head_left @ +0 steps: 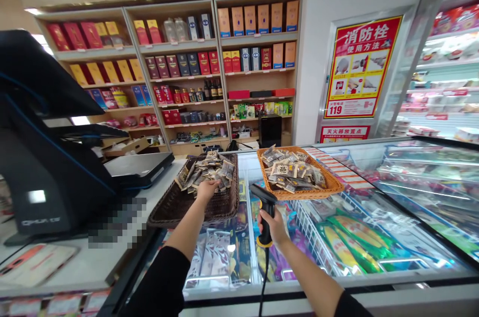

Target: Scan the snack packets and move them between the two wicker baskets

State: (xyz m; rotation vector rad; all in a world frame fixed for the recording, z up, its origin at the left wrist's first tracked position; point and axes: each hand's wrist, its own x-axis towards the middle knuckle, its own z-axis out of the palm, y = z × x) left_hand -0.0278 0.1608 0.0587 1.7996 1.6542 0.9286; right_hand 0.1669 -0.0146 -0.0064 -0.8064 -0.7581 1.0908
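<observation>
My right hand (pixel 275 224) is wrapped round the handle of a black and yellow barcode scanner (pixel 265 207), held upright above the freezer glass with its cable hanging down. My left hand (pixel 207 190) reaches into a dark brown wicker basket (pixel 166 209). Its fingers are closed at the near side of a pile of small snack packets (pixel 205 169) and appear to pinch one packet; the fingertips are partly hidden. To the right, an orange-brown wicker basket (pixel 325 189) holds a heap of similar packets (pixel 294 169).
Beneath the baskets lies a glass-topped freezer (pixel 277 274) with packaged goods inside. On the left counter stand a black point-of-sale terminal (pixel 41 157), a weighing scale (pixel 140 164) and a phone (pixel 35 264). Shelves of boxed bottles (pixel 183 65) line the back wall.
</observation>
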